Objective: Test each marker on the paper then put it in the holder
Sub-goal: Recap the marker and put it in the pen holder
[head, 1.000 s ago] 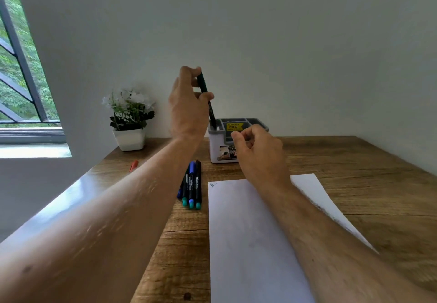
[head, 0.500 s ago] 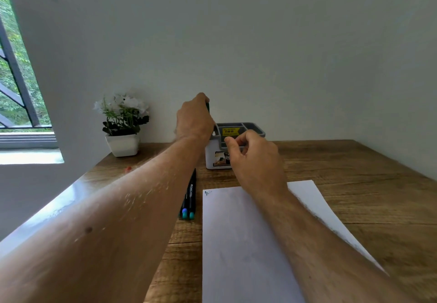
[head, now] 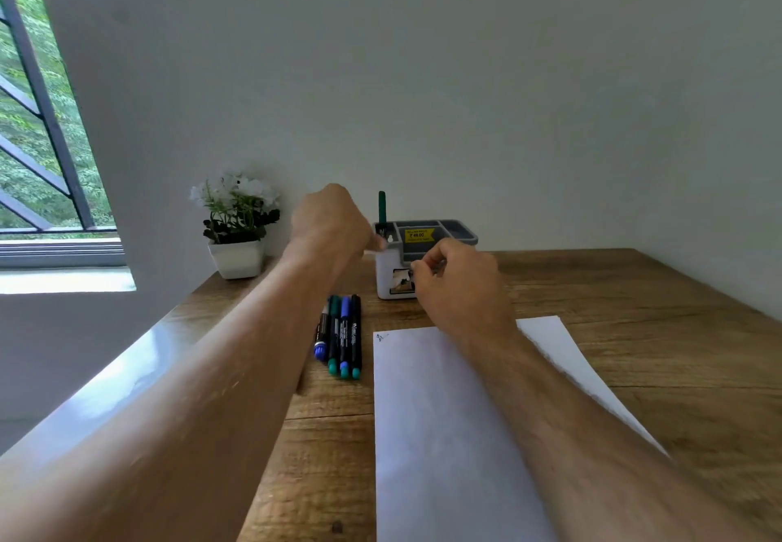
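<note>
Green marker [head: 382, 208] stands upright in the holder [head: 427, 260], in its back-left compartment, cap end sticking up above the rim. Holder is white with a grey top tray and a yellow price sticker [head: 419, 235], sitting near the far edge of the desk [head: 660, 342], close to the wall. My left hand [head: 334, 224] is just left of the holder, fingers curled, fingertips at the holder's upper left corner; I can't tell if they touch it, and nothing shows in the grip. My right hand [head: 459, 283] is in front of the holder's front face, fingers curled in with thumb and forefinger pinched together near the small picture label; whether something small is between them I can't tell, too blurred. Four loose markers [head: 340, 336] lie side by side on the desk, just left of the paper, lengthwise toward me: one with a blue near end, the other three with teal near ends. Paper [head: 444, 435] lies flat, running from in front of the holder to the near edge, with one small scribble [head: 382, 337] at its far-left corner. My right forearm crosses over the paper. White potted plant [head: 237, 228] with white flowers at the far-left corner of the desk. Window with dark bars [head: 38, 109] on the left, greenery outside.
</note>
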